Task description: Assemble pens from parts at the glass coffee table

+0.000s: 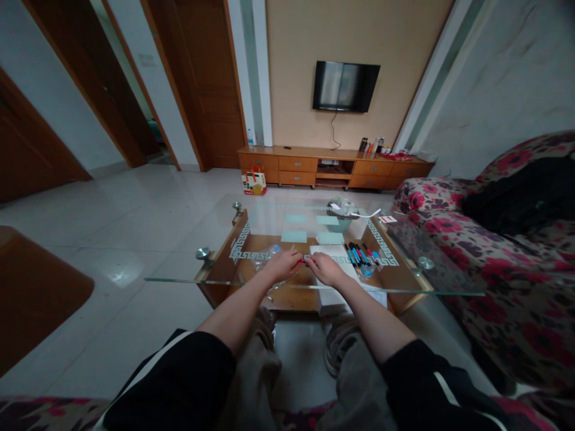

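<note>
Over the front of the glass coffee table (175, 280), my left hand (284, 265) and my right hand (323, 269) are close together, both with fingers closed. Between their fingertips is a slim red and dark pen (302, 261), mostly covered by the fingers. To the right of my right hand lies a row of several markers (359, 254) with black, blue and red parts. A small clear-blue round object (366, 272) is just in front of them. Beside my left hand is a crumpled clear plastic bag (265, 255).
A basket (340, 223) with a plastic bag in it stands at the table's far right, near a small white and red card (387, 219). A white box (331, 302) shows beneath the glass. The flowered sofa (516, 287) borders the right side. A TV cabinet (296, 163) stands beyond.
</note>
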The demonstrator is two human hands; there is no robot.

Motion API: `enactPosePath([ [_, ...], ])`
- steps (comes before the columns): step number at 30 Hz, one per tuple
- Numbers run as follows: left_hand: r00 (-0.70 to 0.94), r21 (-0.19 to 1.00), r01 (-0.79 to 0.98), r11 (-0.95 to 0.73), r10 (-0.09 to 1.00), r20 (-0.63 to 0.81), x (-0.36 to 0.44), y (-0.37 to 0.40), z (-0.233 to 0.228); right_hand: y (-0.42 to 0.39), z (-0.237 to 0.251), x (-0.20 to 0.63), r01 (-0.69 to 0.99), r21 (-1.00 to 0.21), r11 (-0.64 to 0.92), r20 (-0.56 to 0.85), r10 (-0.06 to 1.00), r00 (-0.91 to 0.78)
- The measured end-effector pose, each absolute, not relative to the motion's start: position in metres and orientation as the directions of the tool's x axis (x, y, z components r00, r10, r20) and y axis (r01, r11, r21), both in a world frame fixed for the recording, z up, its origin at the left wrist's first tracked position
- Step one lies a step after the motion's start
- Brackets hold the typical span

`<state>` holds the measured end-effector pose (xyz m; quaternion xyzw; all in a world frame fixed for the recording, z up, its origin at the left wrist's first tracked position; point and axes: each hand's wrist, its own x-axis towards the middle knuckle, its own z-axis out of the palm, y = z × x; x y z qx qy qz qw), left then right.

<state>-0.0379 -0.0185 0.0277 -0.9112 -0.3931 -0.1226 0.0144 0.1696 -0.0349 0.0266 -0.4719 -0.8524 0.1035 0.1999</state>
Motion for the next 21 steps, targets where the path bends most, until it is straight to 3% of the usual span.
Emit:
enactPosePath([
  [9, 0.619, 0.087, 0.766, -0.637, 0.767, 0.172, -0.038, -0.018, 0.027, -0.033, 0.022, 0.173, 0.751, -0.453, 0.480, 0.177, 0.874, -0.452],
  [17, 0.519, 0.133, 0.841, -0.524, 0.852, 0.073, -0.038, -0.018, 0.029, -0.034, 0.026, 0.166, 0.772, -0.398, 0.496, 0.189, 0.868, -0.460],
  [21, 0.539, 0.061, 0.838, -0.543, 0.840, 0.066, -0.040, -0.017, 0.028, -0.035, 0.028, 0.163, 0.774, -0.365, 0.517, 0.199, 0.856, -0.478],
])
